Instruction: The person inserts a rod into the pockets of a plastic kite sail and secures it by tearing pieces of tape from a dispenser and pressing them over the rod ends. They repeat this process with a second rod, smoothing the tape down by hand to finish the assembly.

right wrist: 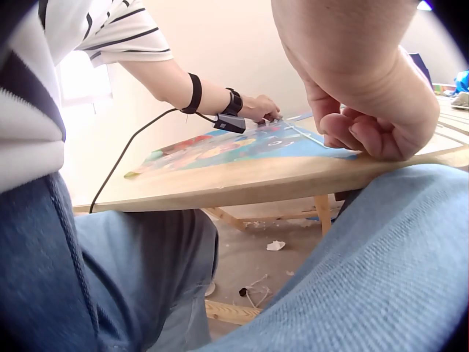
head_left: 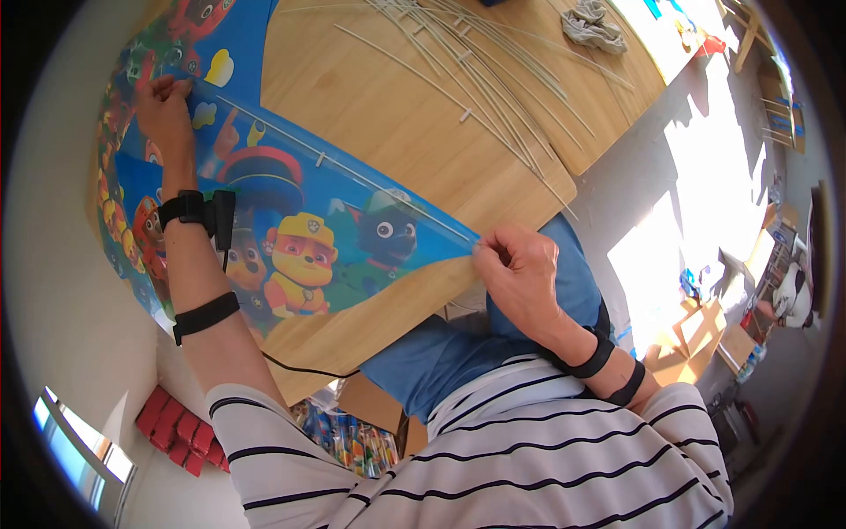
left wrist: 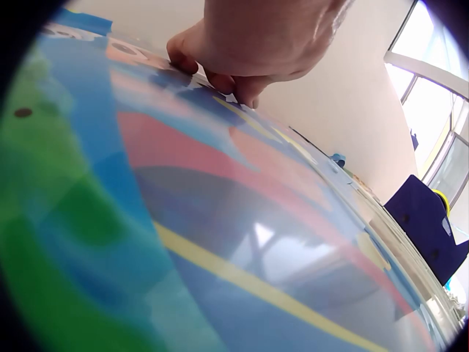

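Observation:
A thin printed plastic sheet (head_left: pixel 304 251) with cartoon puppies on blue lies across the table, its tapered end toward me. Along its straight edge runs a slender white rod (head_left: pixel 273 130) with a small white sleeve (head_left: pixel 321 160) on it. My right hand (head_left: pixel 520 269) pinches the sheet's narrow tip at the rod's near end, fingers curled in, over the table's front edge. Stretched to the far left, my left hand (head_left: pixel 167 119) pinches the sheet's edge near the rod's other end. In the left wrist view its bent fingertips (left wrist: pixel 249 92) meet the glossy sheet.
Several loose thin rods (head_left: pixel 493 79), some with sleeves, lie fanned over the wooden table (head_left: pixel 352 79). Crumpled grey fabric (head_left: pixel 595 26) sits at the back. More printed sheet (head_left: pixel 189 35) spreads to the left. A black cable (head_left: pixel 308 371) trails from my left wrist. Cardboard (head_left: pixel 687 344) stands on the floor at right.

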Demonstrator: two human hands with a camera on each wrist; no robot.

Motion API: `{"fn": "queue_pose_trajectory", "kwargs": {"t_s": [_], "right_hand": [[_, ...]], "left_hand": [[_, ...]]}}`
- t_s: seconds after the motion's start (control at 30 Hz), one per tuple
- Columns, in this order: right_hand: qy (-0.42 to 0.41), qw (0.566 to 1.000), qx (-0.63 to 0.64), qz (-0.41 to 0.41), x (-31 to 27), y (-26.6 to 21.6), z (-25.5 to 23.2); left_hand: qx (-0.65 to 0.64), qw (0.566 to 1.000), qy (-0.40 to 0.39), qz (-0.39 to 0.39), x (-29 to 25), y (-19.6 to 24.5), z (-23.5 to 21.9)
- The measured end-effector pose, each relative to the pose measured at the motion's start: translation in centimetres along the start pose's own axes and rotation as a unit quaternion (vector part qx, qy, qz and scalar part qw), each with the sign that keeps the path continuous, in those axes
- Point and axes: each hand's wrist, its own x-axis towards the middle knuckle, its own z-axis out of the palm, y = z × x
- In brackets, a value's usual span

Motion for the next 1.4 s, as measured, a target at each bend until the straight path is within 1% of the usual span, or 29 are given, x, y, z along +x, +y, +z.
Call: {"fn": "queue_pose_trajectory", "kwargs": {"t_s": [0.03,0.23,0.33,0.5,0.63,0.73,0.8,0.83,0.93,1.03,1.17,1.23,1.33,1.4], "right_hand": [[0.002,1.000,-0.010,-0.005,0.0,0.0,0.0],[0.022,0.998,-0.038,-0.038,0.0,0.1,0.4],[0.030,0.996,-0.061,-0.058,0.1,0.1,0.6],[0.045,0.989,-0.097,-0.101,0.2,0.2,0.9],[0.036,0.985,-0.124,-0.111,0.3,0.2,0.9],[0.027,0.981,-0.149,-0.118,0.5,0.1,0.8],[0.020,0.979,-0.164,-0.122,0.6,-0.2,0.7],[0.017,0.977,-0.175,-0.118,0.7,-0.3,0.7],[0.013,0.975,-0.191,-0.117,1.0,-0.9,0.7],[0.011,0.975,-0.192,-0.109,1.1,-1.1,0.5],[0.007,0.976,-0.194,-0.095,1.2,-1.2,0.3],[0.002,0.977,-0.196,-0.086,1.1,-1.2,0.2],[-0.008,0.978,-0.193,-0.074,1.2,-1.3,0.1],[-0.011,0.979,-0.189,-0.070,1.2,-1.4,0.0]], "left_hand": [[0.015,1.000,0.000,0.002,-0.1,0.1,-0.1],[0.012,1.000,-0.007,0.011,0.1,-0.4,-0.1],[0.037,0.999,-0.005,0.022,0.2,-0.5,-0.1],[0.039,0.999,-0.004,0.012,0.0,-0.2,0.0],[0.059,0.998,-0.009,0.021,0.1,-0.5,0.0],[0.040,0.999,-0.010,0.024,0.4,-0.9,0.0],[0.062,0.997,-0.014,0.035,0.3,-0.8,0.0],[0.074,0.996,-0.012,0.042,0.4,-0.6,-0.2],[0.042,0.999,-0.008,0.033,-0.1,0.2,-0.1],[0.032,0.999,-0.018,-0.007,-0.4,1.4,-0.2],[0.035,0.999,-0.024,-0.027,-0.6,2.7,-0.3],[0.037,0.999,-0.022,-0.029,-0.6,2.8,-0.3],[0.084,0.996,-0.007,-0.015,-0.6,2.7,-0.5],[0.077,0.996,-0.014,-0.039,-0.7,2.8,-0.7]]}}
